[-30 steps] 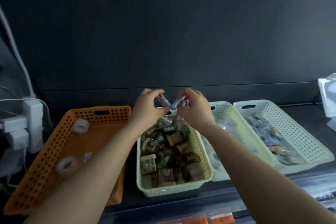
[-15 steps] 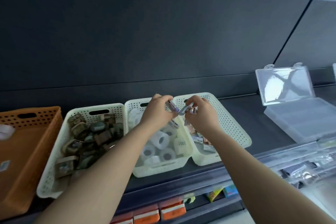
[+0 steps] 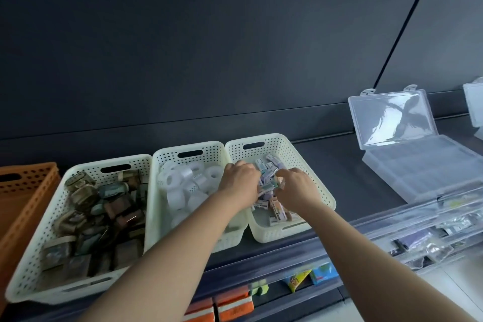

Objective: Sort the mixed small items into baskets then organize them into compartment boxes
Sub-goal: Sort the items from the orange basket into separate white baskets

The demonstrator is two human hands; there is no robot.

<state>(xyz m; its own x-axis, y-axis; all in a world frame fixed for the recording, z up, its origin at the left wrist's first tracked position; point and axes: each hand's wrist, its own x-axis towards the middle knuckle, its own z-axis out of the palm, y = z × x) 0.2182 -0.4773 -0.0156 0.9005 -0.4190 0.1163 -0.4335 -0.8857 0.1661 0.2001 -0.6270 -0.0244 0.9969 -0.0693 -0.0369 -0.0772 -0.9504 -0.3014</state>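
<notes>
The small lilac-and-teal wrapped packets (image 3: 265,183) lie heaped in the right-most cream perforated plastic basket (image 3: 303,165), and you have both hands down in that heap. Your left hand (image 3: 241,180) is knuckles-up at its left side, your right hand (image 3: 296,188) at its right, fingers of both curled into the packets. I cannot tell whether either hand is grasping packets or letting them go.

You look to be at the turn between sorting and boxing. The next move calls for a firm pinch on a few packets and a carry to the right, to the clear plastic compartment box (image 3: 423,172), which stands well apart with its lid (image 3: 392,117) propped open. The packets are slick and loose, so take few.

Touching this basket on the left is a like basket of white tape rolls (image 3: 177,196), then one of brown and green small boxes (image 3: 109,214), then an orange perforated basket (image 3: 31,183) at the frame's edge.

All stand on a dark shelf (image 3: 345,172) against a dark grey back panel (image 3: 209,60). Below its front edge, a lower shelf shows orange packs (image 3: 232,306)
</notes>
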